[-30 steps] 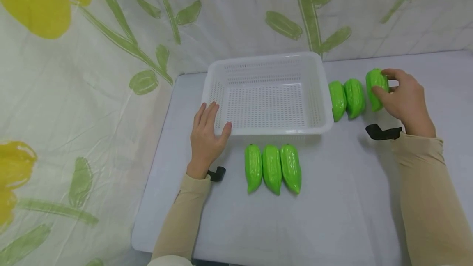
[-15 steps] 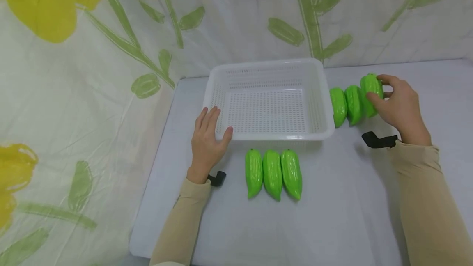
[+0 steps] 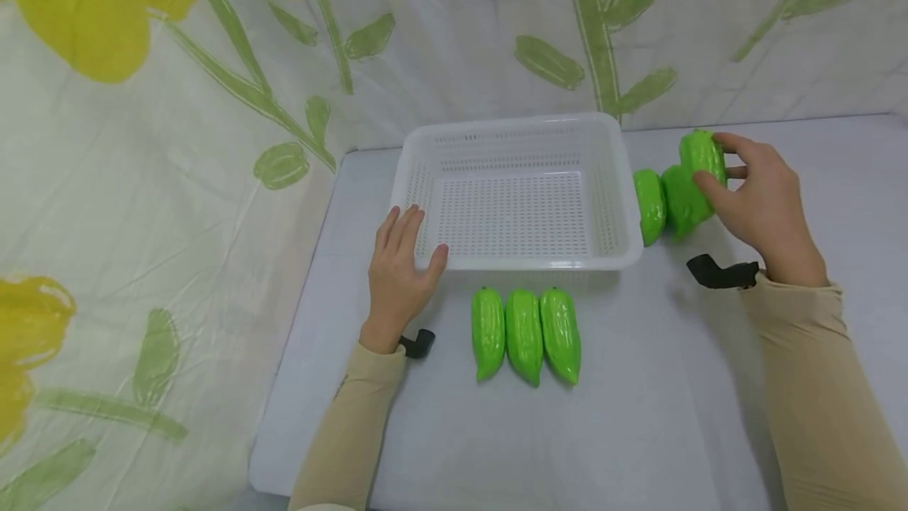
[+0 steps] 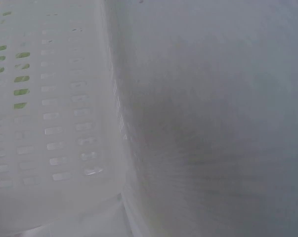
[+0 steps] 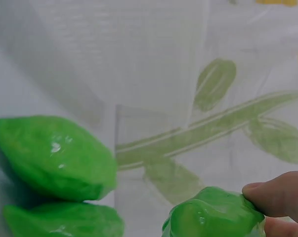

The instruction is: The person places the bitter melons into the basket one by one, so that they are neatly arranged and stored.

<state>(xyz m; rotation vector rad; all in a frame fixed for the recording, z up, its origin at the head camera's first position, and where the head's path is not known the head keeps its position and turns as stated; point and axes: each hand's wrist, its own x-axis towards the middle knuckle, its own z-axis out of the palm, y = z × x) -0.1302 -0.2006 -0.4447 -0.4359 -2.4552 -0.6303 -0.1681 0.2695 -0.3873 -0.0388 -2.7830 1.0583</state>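
1. White tabletop (image 3: 638, 416): back edge ran along the flowered sheet (image 3: 461, 46); left edge slanted down to a rounded near left corner.
2. White basket (image 3: 525, 263), slotted walls, stood close to the back edge, toward the back left corner. A wedge of tabletop showed between its left side and the left edge.
3. Left hand (image 3: 399, 282) lay at the basket's near left corner, fingers straight and slightly spread over the rim, thumb held apart along the front rim.
4. Right hand (image 3: 762, 199), right of the basket near the back edge, pinched the held fruit (image 3: 702, 154), green and ribbed, between thumb and fingers.
5. Inner fruit (image 3: 649, 207) lay just beside the basket's right side, outer fruit (image 3: 678, 197) next to it. From the head, the held fruit overlapped the outer one; could not tell whether they touched. Right wrist view showed a gap between the held fruit and the lying pair.
6. Left fruit (image 3: 488, 333), middle fruit (image 3: 523, 337) and right fruit (image 3: 560, 333) lay in a row before the basket's front rim, tips toward the near edge.
7. Room: broad tabletop between that row and the right sleeve (image 3: 816, 385); more beyond the right hand.
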